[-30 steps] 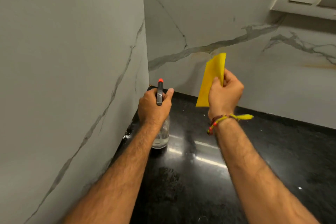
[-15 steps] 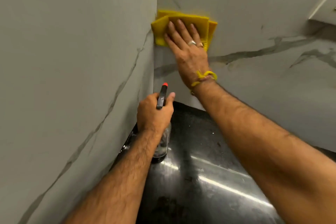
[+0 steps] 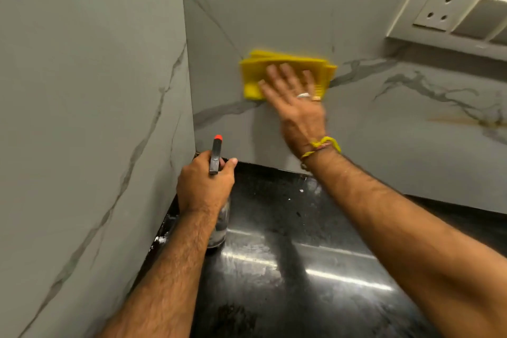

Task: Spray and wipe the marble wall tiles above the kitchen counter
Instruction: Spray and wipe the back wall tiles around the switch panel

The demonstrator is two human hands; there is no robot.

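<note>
My right hand (image 3: 295, 101) lies flat, fingers spread, pressing a folded yellow cloth (image 3: 255, 71) against the back marble wall tile (image 3: 274, 8), a little right of the corner and just above a grey vein. My left hand (image 3: 204, 186) grips the head of a clear spray bottle (image 3: 219, 225) with a black trigger and an orange nozzle tip (image 3: 217, 137). The bottle stands upright on the black counter (image 3: 288, 269) close to the left marble wall (image 3: 82, 118). My right hand and the cloth look blurred.
A white socket and switch plate (image 3: 450, 11) sits on the back wall at the upper right. A brownish streak (image 3: 452, 119) marks the tile below it. White specks lie on the glossy counter by the left wall.
One second ago my right hand held the cloth up in the air; it then pressed it into the wall corner. Since then hand and cloth have slid right and slightly down. The left hand keeps hold of the bottle.
</note>
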